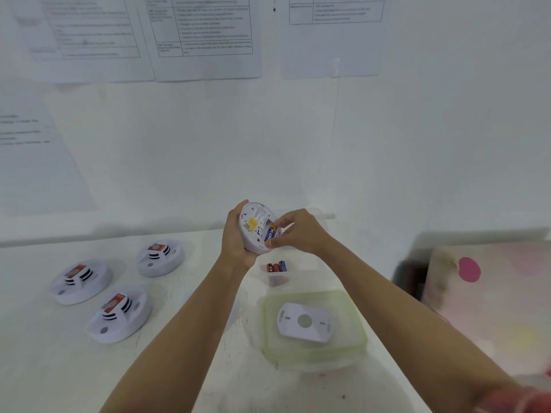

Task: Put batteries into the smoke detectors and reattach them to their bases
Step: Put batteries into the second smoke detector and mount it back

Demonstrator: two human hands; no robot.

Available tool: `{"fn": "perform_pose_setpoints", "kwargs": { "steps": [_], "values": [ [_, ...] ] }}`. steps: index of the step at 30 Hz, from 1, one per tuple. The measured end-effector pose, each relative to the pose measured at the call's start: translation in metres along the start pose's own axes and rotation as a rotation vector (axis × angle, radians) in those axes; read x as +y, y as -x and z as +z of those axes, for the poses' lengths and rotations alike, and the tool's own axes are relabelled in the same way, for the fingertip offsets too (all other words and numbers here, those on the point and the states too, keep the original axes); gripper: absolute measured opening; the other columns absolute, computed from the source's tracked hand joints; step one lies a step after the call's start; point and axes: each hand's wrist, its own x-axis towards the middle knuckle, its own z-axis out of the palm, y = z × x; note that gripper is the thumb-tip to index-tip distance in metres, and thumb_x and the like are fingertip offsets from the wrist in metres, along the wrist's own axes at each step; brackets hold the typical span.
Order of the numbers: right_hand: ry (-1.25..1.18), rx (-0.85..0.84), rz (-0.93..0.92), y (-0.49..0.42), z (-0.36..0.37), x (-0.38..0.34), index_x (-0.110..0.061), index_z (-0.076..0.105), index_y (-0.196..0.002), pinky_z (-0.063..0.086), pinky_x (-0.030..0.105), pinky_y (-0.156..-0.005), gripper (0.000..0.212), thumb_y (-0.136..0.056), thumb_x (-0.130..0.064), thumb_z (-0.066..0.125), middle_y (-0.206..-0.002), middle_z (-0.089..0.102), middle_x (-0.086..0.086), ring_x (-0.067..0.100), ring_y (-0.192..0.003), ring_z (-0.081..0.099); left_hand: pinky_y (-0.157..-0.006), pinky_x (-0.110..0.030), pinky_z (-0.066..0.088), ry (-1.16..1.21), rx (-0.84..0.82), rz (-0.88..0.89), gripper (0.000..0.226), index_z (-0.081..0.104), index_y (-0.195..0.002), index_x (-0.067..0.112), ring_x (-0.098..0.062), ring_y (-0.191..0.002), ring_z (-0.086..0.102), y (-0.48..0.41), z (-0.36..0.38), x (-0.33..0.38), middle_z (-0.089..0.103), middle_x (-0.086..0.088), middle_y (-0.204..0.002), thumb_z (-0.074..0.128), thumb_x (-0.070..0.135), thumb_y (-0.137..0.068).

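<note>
Above a scuffed white worktop (208, 368) against a white wall (298, 144) hung with printed sheets (205, 37), the left hand (237, 234) gripped an upturned smoke detector (253, 231) while the right hand (298, 231) pinched a blue battery (269, 232) at its compartment.

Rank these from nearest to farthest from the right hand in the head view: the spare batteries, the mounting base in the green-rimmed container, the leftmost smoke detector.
1. Spare batteries, just below the right hand.
2. Mounting base, lower, inside the green-rimmed container.
3. Leftmost smoke detector, far left on the table.
</note>
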Motion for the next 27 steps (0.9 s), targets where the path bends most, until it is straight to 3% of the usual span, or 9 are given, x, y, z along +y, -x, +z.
{"fn": "perform_pose_setpoints", "kwargs": {
  "steps": [3,7,11,17,22,27],
  "values": [
    [-0.009,-0.021,0.017,-0.002,0.003,0.002,-0.006,0.067,-0.094,0.042,0.025,-0.066,0.041,-0.06,-0.018,0.086,-0.089,0.059,0.005,0.015,-0.076,0.053,-0.077,-0.039,0.043,-0.021,0.065,0.01,0.033,0.061,-0.081,0.018,-0.023,-0.08,0.053,-0.001,-0.005,-0.002,0.055,-0.006,-0.086,0.04,0.041,-0.092],
    [-0.089,-0.016,0.051,-0.005,0.007,0.004,-0.011,0.058,-0.082,0.036,0.019,-0.056,0.034,-0.061,-0.013,0.084,-0.07,0.05,-0.003,0.009,-0.062,0.046,-0.081,-0.038,0.04,-0.047,0.081,0.026,0.029,0.061,-0.08,0.019,-0.021,-0.078,0.053,-0.003,-0.006,-0.003,0.056,-0.004,-0.084,0.044,0.04,-0.09],
    [-0.041,-0.033,0.057,-0.008,0.008,0.002,-0.016,0.051,-0.076,0.038,0.018,-0.056,0.035,-0.062,-0.013,0.082,-0.074,0.051,-0.004,0.008,-0.064,0.047,-0.074,-0.034,0.042,-0.074,0.085,0.048,0.027,0.06,-0.081,0.019,-0.02,-0.073,0.053,-0.003,-0.006,-0.005,0.057,-0.004,-0.081,0.044,0.038,-0.091],
    [0.021,0.057,0.029,-0.007,0.007,-0.006,-0.014,0.048,-0.073,0.031,0.016,-0.053,0.035,-0.064,-0.016,0.081,-0.073,0.044,-0.009,0.004,-0.064,0.041,-0.076,-0.037,0.045,-0.105,0.088,0.06,0.024,0.059,-0.08,0.021,-0.021,-0.075,0.056,-0.005,-0.003,-0.002,0.059,-0.004,-0.083,0.045,0.038,-0.09],
    [0.052,0.171,0.01,-0.006,0.011,-0.01,-0.016,0.04,-0.066,0.036,0.018,-0.054,0.04,-0.064,-0.015,0.08,-0.083,0.051,0.004,0.016,-0.075,0.048,-0.072,-0.034,0.046,-0.134,0.093,0.098,0.021,0.057,-0.079,0.02,-0.02,-0.071,0.057,-0.007,-0.003,-0.003,0.059,-0.003,-0.081,0.048,0.037,-0.088],
    [-0.017,0.215,0.002,-0.004,0.014,-0.015,-0.015,0.044,-0.071,0.047,0.028,-0.063,0.036,-0.062,-0.008,0.079,-0.094,0.063,0.014,0.025,-0.086,0.06,-0.08,-0.037,0.044,-0.117,0.094,0.071,0.03,0.053,-0.1,0.016,-0.021,-0.079,0.055,-0.008,-0.005,-0.006,0.055,-0.006,-0.092,0.046,0.041,-0.087]
  ]
}}
